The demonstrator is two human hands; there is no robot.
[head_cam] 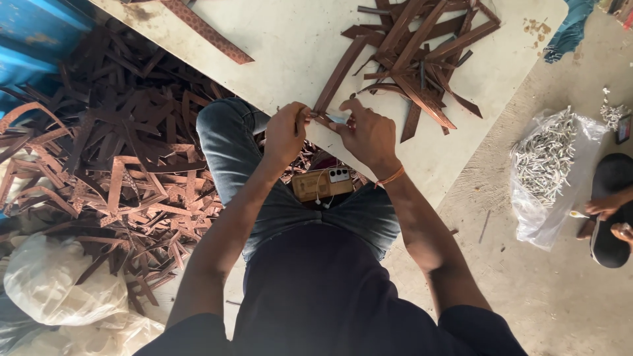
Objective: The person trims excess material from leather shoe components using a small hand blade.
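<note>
At the near edge of a pale counter, a long brown leather strip is held by its lower end between two bare hands. The left hand is closed in a pinching grip on the strip's end; the right hand is closed in a grip on a small pale object just beside that end, too small to be identified. A loose pile of brown strips is spread on the counter beyond the hands. A larger heap of cut strips is seen on the floor to the left. A phone is rested on the lap.
</note>
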